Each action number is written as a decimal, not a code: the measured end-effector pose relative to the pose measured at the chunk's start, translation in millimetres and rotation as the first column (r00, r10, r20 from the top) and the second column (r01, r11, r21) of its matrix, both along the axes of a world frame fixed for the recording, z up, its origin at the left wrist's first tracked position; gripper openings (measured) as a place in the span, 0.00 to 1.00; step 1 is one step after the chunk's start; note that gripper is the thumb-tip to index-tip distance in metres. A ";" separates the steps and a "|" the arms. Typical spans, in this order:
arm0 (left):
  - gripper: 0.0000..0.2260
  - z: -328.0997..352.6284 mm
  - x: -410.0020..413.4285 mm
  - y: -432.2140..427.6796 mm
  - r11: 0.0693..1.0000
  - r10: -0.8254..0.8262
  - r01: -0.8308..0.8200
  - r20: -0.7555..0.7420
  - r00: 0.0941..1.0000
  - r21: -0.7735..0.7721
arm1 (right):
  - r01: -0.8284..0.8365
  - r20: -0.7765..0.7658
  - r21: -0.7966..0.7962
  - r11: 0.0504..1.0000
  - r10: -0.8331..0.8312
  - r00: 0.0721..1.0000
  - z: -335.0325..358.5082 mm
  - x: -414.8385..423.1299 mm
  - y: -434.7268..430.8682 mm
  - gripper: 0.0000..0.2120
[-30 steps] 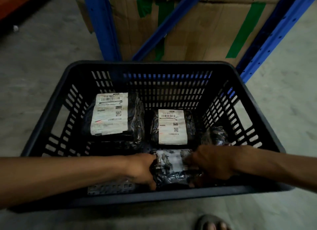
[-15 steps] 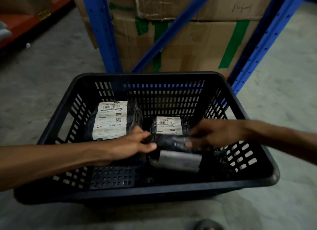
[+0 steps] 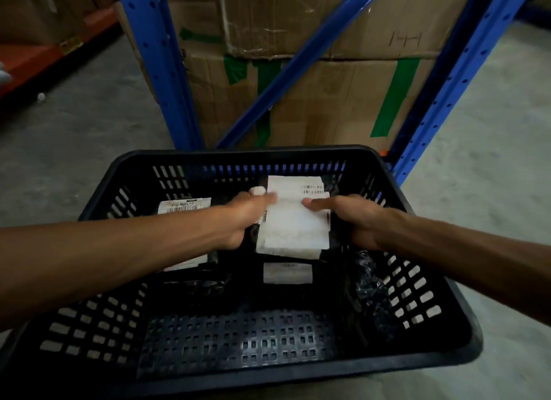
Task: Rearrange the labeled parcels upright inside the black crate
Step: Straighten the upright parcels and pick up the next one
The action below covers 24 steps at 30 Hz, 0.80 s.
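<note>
Both hands — left hand (image 3: 242, 220) and right hand (image 3: 353, 220) — grip a black plastic-wrapped parcel with a white label (image 3: 293, 220) by its sides, raised inside the black slotted plastic crate (image 3: 298, 378) — mid-placement; next, I judge, it must stand upright beside its neighbours.

Dim concrete floor (image 3: 89, 125); blue racking (image 3: 155, 56); cartons (image 3: 343, 95)
</note>
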<state>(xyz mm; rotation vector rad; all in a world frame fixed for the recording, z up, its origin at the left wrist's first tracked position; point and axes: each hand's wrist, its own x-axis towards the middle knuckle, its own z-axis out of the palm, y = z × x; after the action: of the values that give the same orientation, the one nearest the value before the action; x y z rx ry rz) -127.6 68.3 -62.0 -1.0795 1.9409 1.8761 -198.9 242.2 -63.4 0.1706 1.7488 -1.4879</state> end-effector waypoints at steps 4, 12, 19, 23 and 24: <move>0.22 -29.8 -11.1 15.8 0.990 -0.044 0.046 0.016 0.999 -0.135 | 0.066 -0.016 0.037 0.997 -0.066 0.998 -34.7 -13.7 -11.9 0.18; 0.28 -114.7 -16.6 25.0 0.865 -0.048 0.139 0.196 0.979 -0.483 | -0.072 -0.116 0.271 0.960 0.107 0.988 -103.6 -13.4 -32.8 0.38; 0.30 -82.7 -1.3 19.2 0.863 -0.115 0.179 0.161 0.980 -0.473 | -0.352 -0.127 0.553 0.755 0.494 0.860 -70.9 -17.2 -23.9 0.25; 0.30 -39.3 45.7 53.3 0.786 -0.335 0.302 0.038 0.941 -0.539 | -0.238 -0.141 0.954 0.183 0.973 0.184 10.0 -9.0 -4.7 0.25; 0.28 -33.3 54.7 60.1 0.825 -0.362 0.357 0.076 0.929 -0.437 | -0.158 -0.111 0.980 0.118 0.993 0.049 24.9 -6.9 3.1 0.26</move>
<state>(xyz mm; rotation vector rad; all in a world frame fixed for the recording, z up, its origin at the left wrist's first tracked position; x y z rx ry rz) -72.9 128.4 -95.4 -0.7225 2.4473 1.2714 -205.8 245.2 -38.5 -1.1633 2.5189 0.3837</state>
